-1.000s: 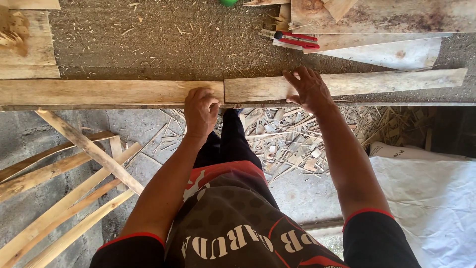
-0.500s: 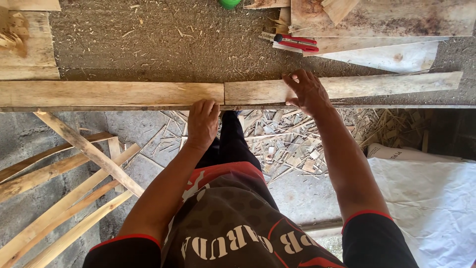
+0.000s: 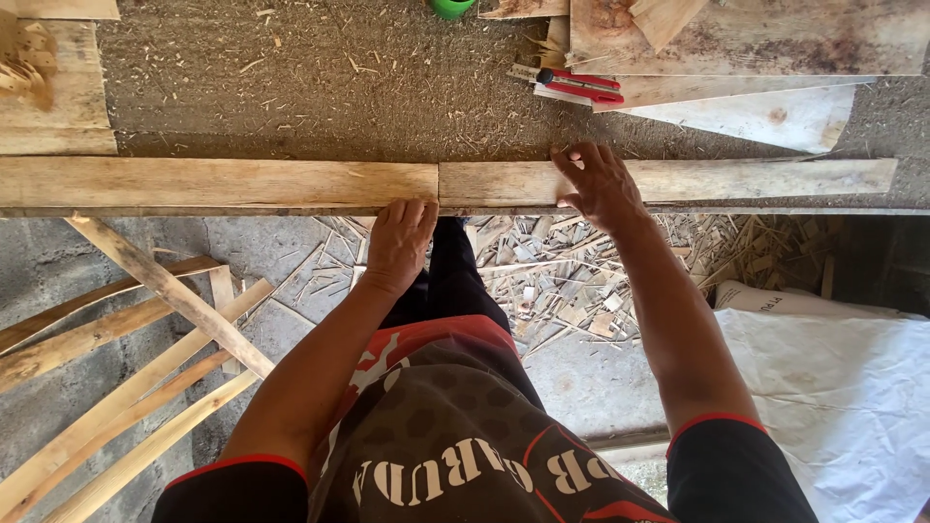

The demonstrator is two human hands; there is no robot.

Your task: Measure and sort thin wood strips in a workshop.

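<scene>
Right fingers (image 3: 581,165) flat on right plank (image 3: 736,180) — left (image 3: 405,215) at edge.

Two pale tan planks, the left plank (image 3: 218,182) and the right plank (image 3: 736,179), lie end to end across a dull brown workbench (image 3: 320,87) flecked with straw-coloured sawdust. At the far edge sit red-handled pliers (image 3: 581,82) with dark tips and a bright green object (image 3: 448,7). Far right, a board (image 3: 775,34) shows reddish-brown stains on cream wood. The person wears a dark shirt (image 3: 455,436) patterned with faint spots, white lettering and red trim. Near left, yellowish slats (image 3: 126,329) cross grey concrete; near right, a white sack (image 3: 843,387).
</scene>
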